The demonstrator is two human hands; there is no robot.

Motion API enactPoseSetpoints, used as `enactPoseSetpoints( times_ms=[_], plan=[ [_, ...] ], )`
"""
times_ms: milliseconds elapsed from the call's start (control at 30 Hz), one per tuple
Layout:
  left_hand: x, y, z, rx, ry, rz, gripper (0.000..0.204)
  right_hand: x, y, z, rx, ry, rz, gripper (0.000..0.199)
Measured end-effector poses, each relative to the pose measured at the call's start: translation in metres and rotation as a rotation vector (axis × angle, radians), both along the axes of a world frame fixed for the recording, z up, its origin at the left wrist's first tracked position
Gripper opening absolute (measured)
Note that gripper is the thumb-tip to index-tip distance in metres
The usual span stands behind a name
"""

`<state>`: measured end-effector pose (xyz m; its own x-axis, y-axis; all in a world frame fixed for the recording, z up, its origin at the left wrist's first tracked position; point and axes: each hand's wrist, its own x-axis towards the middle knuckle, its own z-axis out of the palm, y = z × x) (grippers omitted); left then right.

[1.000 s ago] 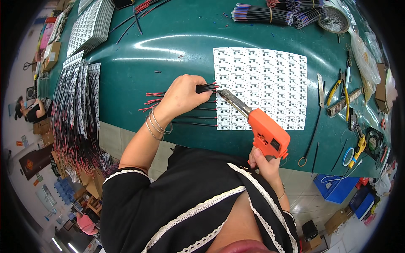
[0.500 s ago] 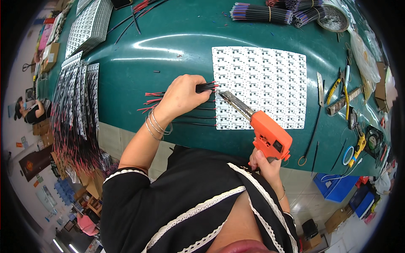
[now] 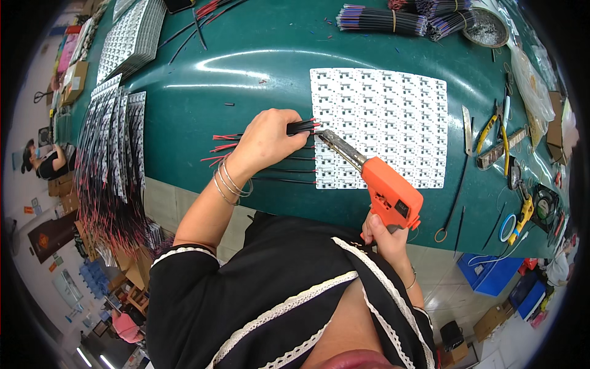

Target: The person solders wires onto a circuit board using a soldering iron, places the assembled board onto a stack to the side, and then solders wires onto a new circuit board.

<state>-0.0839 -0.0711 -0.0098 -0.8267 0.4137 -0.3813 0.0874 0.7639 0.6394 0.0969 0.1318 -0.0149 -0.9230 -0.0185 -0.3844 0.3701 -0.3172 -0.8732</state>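
A white panel of small circuit boards point(image 3: 384, 129) lies flat on the green table. At its left edge my left hand point(image 3: 270, 138) is closed round a bundle of black wires point(image 3: 301, 127), their red ends pointing at the board. Below that hand, several separate black wires point(image 3: 286, 181) run up to the same edge. My right hand point(image 3: 388, 241) grips an orange soldering gun point(image 3: 393, 192) from below. The gun's metal tip reaches the board's left edge, close to the wire ends; whether it touches them I cannot tell.
Wired panels point(image 3: 117, 147) hang over the table's left edge, beside a stack of white panels point(image 3: 130, 40). Wire bundles point(image 3: 381, 19) and a round dish point(image 3: 485, 27) occupy the far right. Pliers point(image 3: 505, 141), a blade point(image 3: 467, 129) and a small fan point(image 3: 545, 206) lie at right.
The soldering gun has shifted slightly left, and its tip has come a little nearer the wire ends. My left hand keeps its hold almost unmoved.
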Motion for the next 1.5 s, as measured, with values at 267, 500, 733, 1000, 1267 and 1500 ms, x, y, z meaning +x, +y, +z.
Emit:
enactPoseSetpoints(
  times_ms=[267,500,733,1000,1267,1500],
  plan=[
    [-0.001,0.001,0.001,-0.012,-0.015,-0.004,0.020,0.002,-0.001,0.008,-0.075,-0.017,-0.075,0.031],
    [-0.001,-0.002,-0.002,0.062,0.029,-0.033,0.020,0.004,-0.002,0.006,-0.039,-0.039,-0.084,0.034],
    [-0.002,-0.002,0.000,0.073,0.051,-0.087,0.020,0.006,0.001,0.004,-0.091,-0.008,-0.065,0.015],
    [-0.002,-0.001,-0.001,0.066,0.062,-0.079,0.020,0.005,-0.004,0.002,-0.056,-0.054,-0.080,0.028],
    [0.000,0.000,-0.001,0.072,0.041,-0.058,0.019,0.006,-0.002,0.006,-0.085,-0.044,-0.104,0.027],
    [0.000,-0.001,0.000,0.039,0.027,-0.069,0.018,-0.004,0.008,0.011,-0.292,0.100,-0.168,0.052]
  ],
)
